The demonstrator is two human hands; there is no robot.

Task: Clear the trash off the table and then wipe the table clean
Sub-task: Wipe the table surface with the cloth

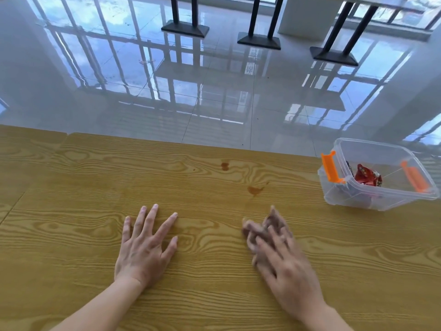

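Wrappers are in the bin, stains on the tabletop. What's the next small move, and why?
Probably fetch a cloth, since none is in view. The only trash visible, red wrappers, lies in the clear bin, and two brown stains sit on the table just beyond the right hand. The left hand lies flat, holding nothing; the right is too blurred to judge.

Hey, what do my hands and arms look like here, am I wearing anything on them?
Nothing worn shows. The left hand and right hand have no gloves, rings, watch or bracelet in view. The left forearm and right forearm are bare down to the frame's edge, with no sleeves. The right hand's fingers are blurred, so fine detail there cannot be told.
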